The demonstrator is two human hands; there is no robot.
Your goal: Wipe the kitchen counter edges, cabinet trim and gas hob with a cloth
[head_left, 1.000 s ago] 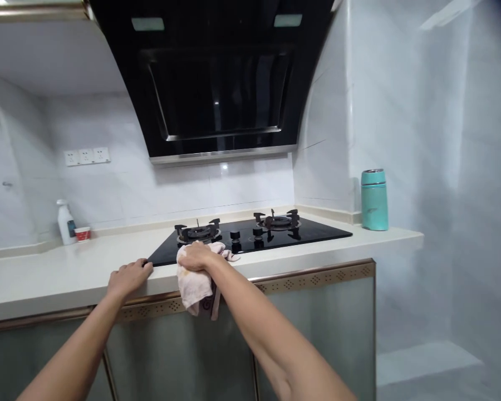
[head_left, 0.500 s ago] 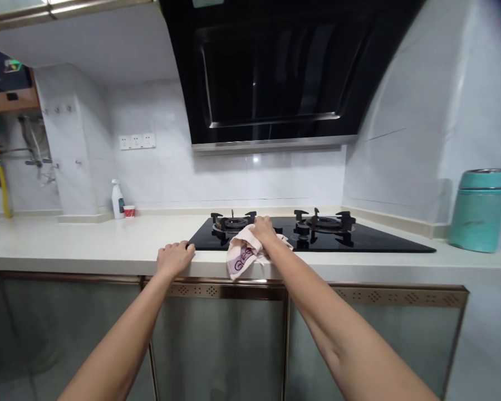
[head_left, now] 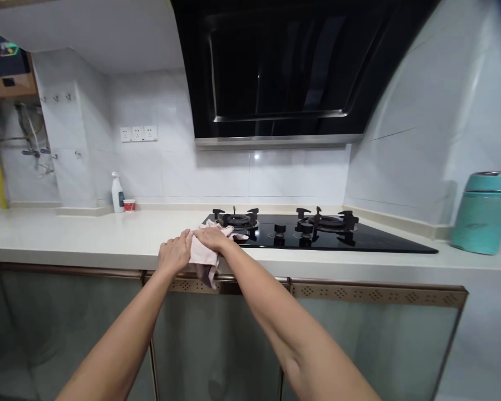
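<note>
My right hand presses a pale pink cloth onto the front left corner of the black glass gas cooktop and the counter beside it. Part of the cloth hangs down over the counter's front edge. My left hand lies at that edge just left of the cloth, its fingers stretched forward over the white countertop. The fingertips of my left hand meet the cloth's left side; whether they grip it I cannot tell. The left burner is just beyond my right hand.
Over the cooktop hangs a black range hood. At the right stands a turquoise lidded container. A white bottle and a small red cup stand at the back left. Below the counter are cabinet doors.
My right hand has slid left with the cloth, from the cooktop's front middle to its left corner beside my left hand. My left hand stays nearly in place. The view has shifted slightly.
</note>
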